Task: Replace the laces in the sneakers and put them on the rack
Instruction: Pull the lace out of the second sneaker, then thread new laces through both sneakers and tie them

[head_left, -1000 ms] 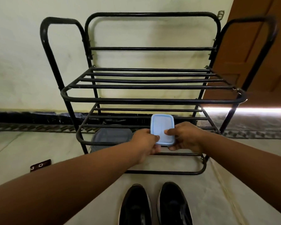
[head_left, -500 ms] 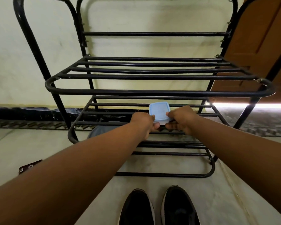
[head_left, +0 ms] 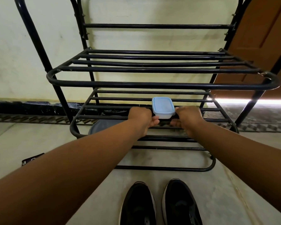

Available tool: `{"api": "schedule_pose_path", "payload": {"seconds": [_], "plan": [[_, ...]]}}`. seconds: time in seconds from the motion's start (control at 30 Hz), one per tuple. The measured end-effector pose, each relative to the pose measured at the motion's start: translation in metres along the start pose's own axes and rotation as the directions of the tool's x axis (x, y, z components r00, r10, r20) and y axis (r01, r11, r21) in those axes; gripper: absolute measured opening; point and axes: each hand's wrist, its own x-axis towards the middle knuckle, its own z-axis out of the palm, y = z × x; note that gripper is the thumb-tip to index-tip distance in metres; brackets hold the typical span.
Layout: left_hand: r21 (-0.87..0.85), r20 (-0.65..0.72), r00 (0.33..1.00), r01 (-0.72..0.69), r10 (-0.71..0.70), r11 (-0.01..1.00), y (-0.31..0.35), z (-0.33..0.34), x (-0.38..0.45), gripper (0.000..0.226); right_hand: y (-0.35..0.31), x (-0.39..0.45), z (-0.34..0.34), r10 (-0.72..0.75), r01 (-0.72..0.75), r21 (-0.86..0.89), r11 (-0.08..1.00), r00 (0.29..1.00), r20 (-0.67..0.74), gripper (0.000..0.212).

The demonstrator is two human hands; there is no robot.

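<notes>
Hands at frame centre, left hand and right hand, both pinch a blue-lidded plastic container over the rack's middle shelf; best set level across two bars, while black sneakers wait on the floor at bottom

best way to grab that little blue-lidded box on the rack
Take the blue-lidded container by its two short ends, just under the lid rim, coming in from the front as the left hand and right hand do. The rack tier above probably blocks a top grasp.
</notes>
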Motion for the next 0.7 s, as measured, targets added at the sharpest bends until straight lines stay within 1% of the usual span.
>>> {"api": "schedule_pose_path", "payload": {"seconds": [0.07, 0.13, 0.17, 0.2, 0.27, 0.37, 0.43, 0.53, 0.6, 0.63, 0.67, 0.7], "plan": [[-0.009, -0.033, 0.995, -0.093, 0.093, 0.996, 0.009, -0.013, -0.009, 0.019, -0.009, -0.007, -0.003, -0.016, 0.016, 0.004, 1.0, 0.999, -0.027, 0.029], [0.064, 0.01, 0.983, -0.183, 0.183, 0.981, 0.022, -0.035, -0.026, 0.015, -0.022, -0.021, -0.003, -0.147, 0.136, -0.115, 0.984, 0.985, -0.091, 0.032], [0.096, 0.044, 0.977, -0.214, 0.21, 0.972, 0.029, -0.048, -0.037, 0.015, -0.029, -0.03, -0.001, -0.234, 0.217, -0.163, 0.963, 0.968, -0.094, 0.03], [0.122, 0.076, 0.972, -0.231, 0.223, 0.965, 0.035, -0.062, -0.048, 0.015, -0.035, -0.042, 0.002, -0.3, 0.287, -0.152, 0.946, 0.951, -0.071, 0.024], [0.145, 0.112, 0.964, -0.254, 0.239, 0.956, 0.046, -0.091, -0.074, 0.015, -0.04, -0.073, 0.017, -0.317, 0.32, -0.057, 0.946, 0.947, 0.043, 0.013], [0.146, 0.097, 0.957, -0.285, 0.274, 0.947, 0.047, -0.139, -0.113, 0.016, -0.028, -0.125, 0.049, -0.295, 0.31, -0.015, 0.951, 0.918, 0.265, 0.024], [0.165, 0.049, 0.952, -0.305, 0.301, 0.938, 0.035, -0.174, -0.134, 0.017, -0.006, -0.157, 0.078, -0.236, 0.262, -0.016, 0.965, 0.891, 0.388, 0.029], [0.229, -0.068, 0.962, -0.242, 0.264, 0.943, -0.006, -0.225, -0.16, 0.021, 0.046, -0.201, 0.119, -0.092, 0.161, -0.088, 0.983, 0.848, 0.523, 0.027], [0.299, -0.117, 0.976, -0.142, 0.184, 0.943, -0.05, -0.256, -0.173, 0.02, 0.091, -0.226, 0.141, 0.067, 0.083, -0.218, 0.972, 0.794, 0.604, 0.021], [0.369, -0.137, 0.979, -0.094, 0.154, 0.925, -0.076, -0.272, -0.179, 0.019, 0.113, -0.237, 0.151, 0.151, 0.073, -0.318, 0.945, 0.766, 0.625, 0.017], [0.47, -0.142, 0.979, -0.061, 0.144, 0.88, -0.101, -0.285, -0.183, 0.019, 0.132, -0.245, 0.158, 0.218, 0.098, -0.425, 0.9, 0.743, 0.633, 0.012], [0.581, -0.144, 0.979, -0.033, 0.143, 0.813, -0.127, -0.297, -0.187, 0.016, 0.151, -0.253, 0.165, 0.269, 0.157, -0.527, 0.835, 0.72, 0.64, 0.009]]}}
